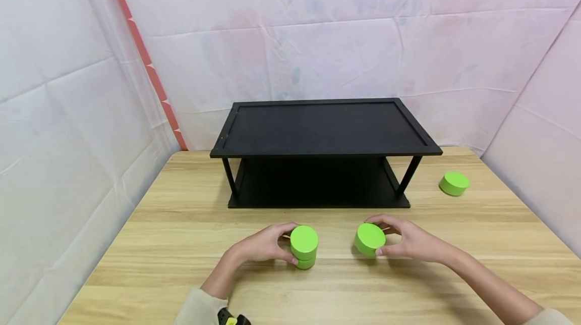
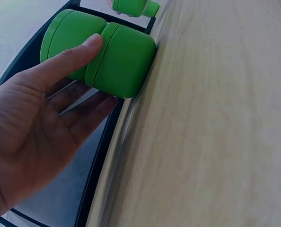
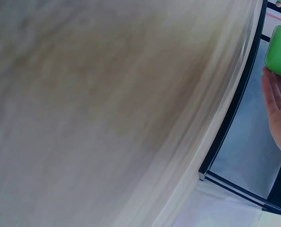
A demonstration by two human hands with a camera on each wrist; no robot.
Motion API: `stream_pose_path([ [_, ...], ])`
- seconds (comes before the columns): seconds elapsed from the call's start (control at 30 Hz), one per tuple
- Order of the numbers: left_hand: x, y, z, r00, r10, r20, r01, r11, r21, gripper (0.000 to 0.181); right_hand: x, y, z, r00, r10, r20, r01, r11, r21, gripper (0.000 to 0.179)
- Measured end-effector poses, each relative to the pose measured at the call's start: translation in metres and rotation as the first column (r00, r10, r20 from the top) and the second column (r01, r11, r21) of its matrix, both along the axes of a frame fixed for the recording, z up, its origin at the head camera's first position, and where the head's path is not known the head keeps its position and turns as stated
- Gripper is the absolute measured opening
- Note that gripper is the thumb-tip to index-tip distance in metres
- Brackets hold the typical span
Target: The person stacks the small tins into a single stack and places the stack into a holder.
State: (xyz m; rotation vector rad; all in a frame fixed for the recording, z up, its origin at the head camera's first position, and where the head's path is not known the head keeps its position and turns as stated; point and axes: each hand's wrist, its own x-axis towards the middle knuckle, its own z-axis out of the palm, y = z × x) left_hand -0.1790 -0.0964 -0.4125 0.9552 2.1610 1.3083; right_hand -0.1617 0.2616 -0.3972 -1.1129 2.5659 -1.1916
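Two round green tins stand one on the other in front of the black shelf. The upper tin [image 1: 304, 239] covers most of the lower tin [image 1: 306, 263] in the head view. My left hand [image 1: 268, 245] grips this stack from the left; in the left wrist view its thumb [image 2: 74, 59] lies across the seam area and the other fingers pass behind. To the right, my right hand [image 1: 410, 240] holds a third green tin [image 1: 369, 238] between thumb and fingers. That tin is slightly tilted, with a shadow under it on the table. The right wrist view cuts it off at the edge.
A two-tier black shelf [image 1: 317, 128] stands at the back of the wooden table [image 1: 181, 244]. Another green tin [image 1: 454, 183] sits right of the shelf. White sheeting [image 1: 327, 57] hangs behind and at both sides, with a red strip at the left corner.
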Motion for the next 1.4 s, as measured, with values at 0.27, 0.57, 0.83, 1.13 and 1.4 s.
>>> stream_pose_path([
  [0.27,0.001,0.001,0.001,1.0,0.002,-0.013,-0.002,1.0,0.003,0.062,-0.003,-0.002,-0.002,1.0,-0.019,0.017,0.019,1.0,0.0,0.051],
  [0.57,-0.001,0.003,0.0,1.0,0.013,0.004,-0.013,1.0,-0.008,0.06,-0.002,-0.005,0.002,0.999,-0.034,0.023,0.034,0.999,0.007,0.052],
  [0.83,-0.001,0.004,0.001,1.0,0.018,-0.006,-0.018,1.0,0.0,0.06,0.0,-0.011,0.009,0.999,-0.041,0.027,0.041,0.999,0.023,0.054],
  [1.13,-0.002,0.004,0.0,1.0,0.013,0.006,-0.013,1.0,0.006,0.061,-0.002,-0.016,0.012,0.997,-0.065,0.03,0.065,0.998,0.005,0.051],
  [1.4,-0.003,0.004,0.0,1.0,0.007,0.0,-0.007,1.0,0.009,0.062,-0.004,-0.019,0.015,0.996,-0.081,0.043,0.081,0.997,0.002,0.052],
])
